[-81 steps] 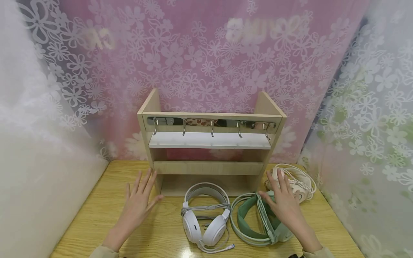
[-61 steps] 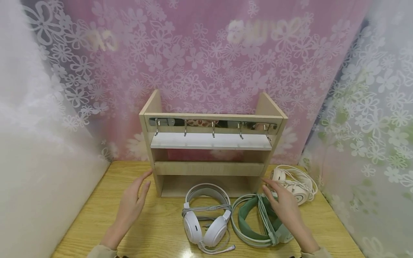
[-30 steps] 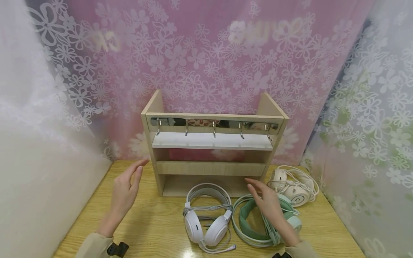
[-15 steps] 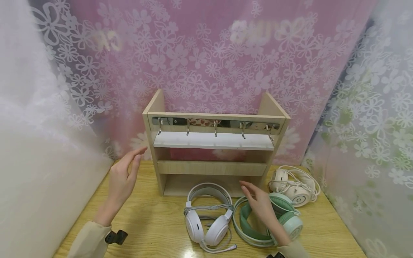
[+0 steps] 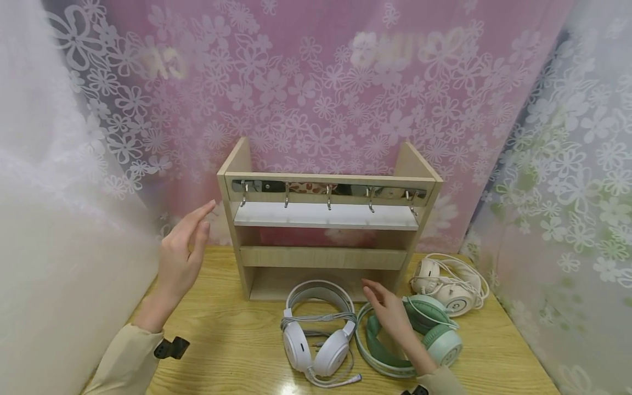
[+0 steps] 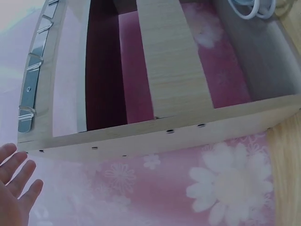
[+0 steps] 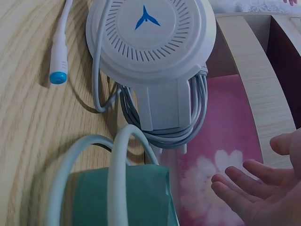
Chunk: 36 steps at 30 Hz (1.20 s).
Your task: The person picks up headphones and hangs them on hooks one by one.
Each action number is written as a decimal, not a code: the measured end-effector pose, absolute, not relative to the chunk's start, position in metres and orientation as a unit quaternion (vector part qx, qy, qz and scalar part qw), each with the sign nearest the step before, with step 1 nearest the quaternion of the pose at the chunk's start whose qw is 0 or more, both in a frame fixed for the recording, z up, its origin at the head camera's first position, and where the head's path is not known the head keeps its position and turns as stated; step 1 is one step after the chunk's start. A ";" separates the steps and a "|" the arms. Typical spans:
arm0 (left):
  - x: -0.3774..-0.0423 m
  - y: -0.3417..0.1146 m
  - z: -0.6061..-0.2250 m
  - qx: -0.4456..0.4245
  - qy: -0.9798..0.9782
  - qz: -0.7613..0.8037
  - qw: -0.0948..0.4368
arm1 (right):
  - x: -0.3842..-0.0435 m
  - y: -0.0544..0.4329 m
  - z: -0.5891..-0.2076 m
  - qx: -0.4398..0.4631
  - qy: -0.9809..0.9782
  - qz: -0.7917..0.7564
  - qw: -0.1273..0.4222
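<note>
My left hand (image 5: 180, 258) is raised beside the left panel of a wooden shelf rack (image 5: 323, 258), fingers extended and holding nothing. In the left wrist view its fingers (image 6: 19, 176) are apart from the rack. Over the green headphones (image 5: 439, 334) hovers my right hand (image 5: 392, 315), its fingers relaxed, hiding part of them. To its left lie white headphones (image 5: 296, 345) with a grey cable wound round them and a microphone boom. The right wrist view shows a white ear cup (image 7: 148, 37) with a blue mark, close to the loosely spread right hand (image 7: 268, 193).
A metal strip with several hooks (image 5: 329, 196) runs along the rack's upper front. Cream headphones (image 5: 454, 288) with a coiled cable lie at the right rear of the wooden table (image 5: 217, 340). Floral curtains (image 5: 316, 88) stand behind and on both sides.
My left hand has risen and moved outward along the rack's left side. My right hand has shifted left from the green headphones' far right, uncovering their right ear cup. The headphones stay put.
</note>
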<state>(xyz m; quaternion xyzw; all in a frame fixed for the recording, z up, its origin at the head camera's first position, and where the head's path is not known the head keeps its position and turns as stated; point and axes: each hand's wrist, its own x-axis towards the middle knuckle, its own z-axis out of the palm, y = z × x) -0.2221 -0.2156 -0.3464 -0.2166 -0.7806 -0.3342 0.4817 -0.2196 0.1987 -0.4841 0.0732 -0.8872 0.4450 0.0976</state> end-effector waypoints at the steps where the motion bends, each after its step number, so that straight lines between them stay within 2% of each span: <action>1: -0.222 -0.215 -0.343 -0.219 -0.779 -0.332 0.485 | -0.220 0.198 -0.484 0.073 -0.888 0.444 0.096; 13: -0.229 -0.212 -0.315 -0.245 -0.797 -0.275 0.479 | -0.221 0.195 -0.493 0.066 -0.883 0.459 0.073; 21: -0.235 -0.212 -0.303 -0.247 -0.832 -0.210 0.451 | -0.222 0.191 -0.496 0.097 -0.877 0.459 0.107; 36: -0.248 -0.205 -0.294 -0.272 -0.859 -0.150 0.406 | -0.229 0.185 -0.505 0.044 -0.861 0.506 0.038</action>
